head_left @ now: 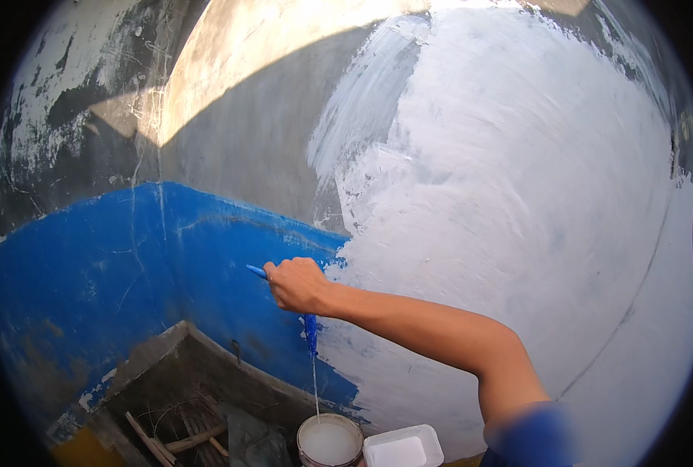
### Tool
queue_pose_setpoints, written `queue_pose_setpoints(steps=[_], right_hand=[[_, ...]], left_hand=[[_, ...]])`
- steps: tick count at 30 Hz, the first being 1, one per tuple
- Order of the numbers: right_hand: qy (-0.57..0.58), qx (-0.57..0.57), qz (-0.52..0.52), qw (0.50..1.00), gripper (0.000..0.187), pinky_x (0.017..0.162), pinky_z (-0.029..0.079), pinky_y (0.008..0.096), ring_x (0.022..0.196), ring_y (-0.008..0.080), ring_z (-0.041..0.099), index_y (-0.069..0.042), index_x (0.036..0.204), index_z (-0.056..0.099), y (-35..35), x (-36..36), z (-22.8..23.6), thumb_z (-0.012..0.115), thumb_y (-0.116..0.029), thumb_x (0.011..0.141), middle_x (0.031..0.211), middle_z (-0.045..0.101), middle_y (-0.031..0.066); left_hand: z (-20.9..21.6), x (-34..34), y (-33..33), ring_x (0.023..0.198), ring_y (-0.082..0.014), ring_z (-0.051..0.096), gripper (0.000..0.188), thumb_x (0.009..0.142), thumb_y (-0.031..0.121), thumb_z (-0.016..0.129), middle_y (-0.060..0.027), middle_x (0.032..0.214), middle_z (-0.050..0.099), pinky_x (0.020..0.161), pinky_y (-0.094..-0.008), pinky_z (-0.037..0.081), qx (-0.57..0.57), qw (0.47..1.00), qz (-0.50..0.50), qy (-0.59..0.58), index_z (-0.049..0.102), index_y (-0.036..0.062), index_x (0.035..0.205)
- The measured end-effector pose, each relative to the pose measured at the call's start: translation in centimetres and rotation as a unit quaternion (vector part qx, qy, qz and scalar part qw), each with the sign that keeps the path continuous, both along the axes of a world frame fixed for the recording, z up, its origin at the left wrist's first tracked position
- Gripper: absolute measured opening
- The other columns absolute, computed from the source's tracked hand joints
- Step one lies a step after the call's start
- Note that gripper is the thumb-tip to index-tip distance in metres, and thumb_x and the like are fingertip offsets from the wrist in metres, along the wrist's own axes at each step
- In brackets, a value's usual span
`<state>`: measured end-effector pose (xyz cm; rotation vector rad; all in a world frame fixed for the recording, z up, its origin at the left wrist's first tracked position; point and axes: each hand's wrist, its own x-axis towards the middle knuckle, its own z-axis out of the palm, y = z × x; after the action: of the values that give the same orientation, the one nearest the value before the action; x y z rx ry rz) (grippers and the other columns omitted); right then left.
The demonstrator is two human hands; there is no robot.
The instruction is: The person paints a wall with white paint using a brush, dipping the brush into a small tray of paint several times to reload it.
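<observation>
The right hand (298, 285) is closed around a blue brush (256, 272), its handle poking out to the left of the fist and its wet blue end hanging below. The left hand does not show, so I cannot tell whether it holds anything. A thin pale stream runs down from the brush to the bucket (301, 447) at the near side, where milky paint (331, 444) stands; the brush is likely held upright above it so that the drips land inside. A white tray (437, 438), also with white stuff in it, sits just right of the bucket, presumably to keep both within easy reach. The arm stretches in from the right, bent at the elbow, apparently to hold the brush out over the bucket. Beyond, the wall (257, 117) is bare grey above a blue band (230, 249) on the left and white-coated on the right. Near left, a concrete trough (154, 356) holds sticks (196, 440).
</observation>
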<state>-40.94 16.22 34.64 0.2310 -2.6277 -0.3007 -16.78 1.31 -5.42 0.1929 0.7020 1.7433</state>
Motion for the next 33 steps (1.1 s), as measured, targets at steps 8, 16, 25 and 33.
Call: queue_pose_setpoints(steps=[8,16,25,33], right_hand=[[0.423,0.269,-0.115,0.858,0.012,0.053,0.053,0.0394,0.059,0.0301,0.067,-0.003,0.090,0.062,2.8,6.5,29.0,0.057,-0.012,0.084,0.070,0.066,0.0162],[0.178,0.551,-0.115,0.807,0.013,0.055,0.056,0.0413,0.068,0.0375,0.068,0.008,0.079,0.060,4.6,4.5,3.1,0.060,-0.005,0.078,0.071,0.064,0.0268],[0.143,0.060,-0.061,0.986,0.010,0.047,0.047,0.0406,0.051,0.0326,0.059,-0.002,0.080,0.051,4.1,4.5,6.9,0.055,-0.009,0.084,0.065,0.060,0.0160],[0.361,0.359,-0.104,0.855,0.004,0.047,0.052,0.0309,0.061,0.0220,0.066,-0.003,0.080,0.061,3.6,10.0,20.4,0.061,-0.007,0.080,0.068,0.062,0.0093]], left_hand=[[2.5,0.5,-0.9,0.108,-0.0284,0.058,0.062,0.078,0.000,0.051,-0.0157,0.121,0.056,0.085,-0.0389,0.054,-0.039,0.998,-0.042,-0.037,0.037,0.0008,0.138],[3.5,-0.1,-1.7,0.104,-0.0275,0.060,0.058,0.078,0.001,0.053,-0.0149,0.118,0.058,0.078,-0.0374,0.055,0.000,0.998,-0.044,-0.040,0.041,0.0014,0.135],[1.0,1.2,-1.9,0.106,-0.0269,0.059,0.058,0.079,0.002,0.051,-0.0148,0.121,0.057,0.087,-0.0372,0.052,-0.002,0.999,-0.026,-0.032,0.040,0.0001,0.136],[-1.5,0.8,-0.5,0.098,-0.0249,0.061,0.051,0.081,0.007,0.053,-0.0122,0.113,0.059,0.068,-0.0342,0.055,-0.016,0.997,-0.068,-0.021,0.045,0.0019,0.131]])
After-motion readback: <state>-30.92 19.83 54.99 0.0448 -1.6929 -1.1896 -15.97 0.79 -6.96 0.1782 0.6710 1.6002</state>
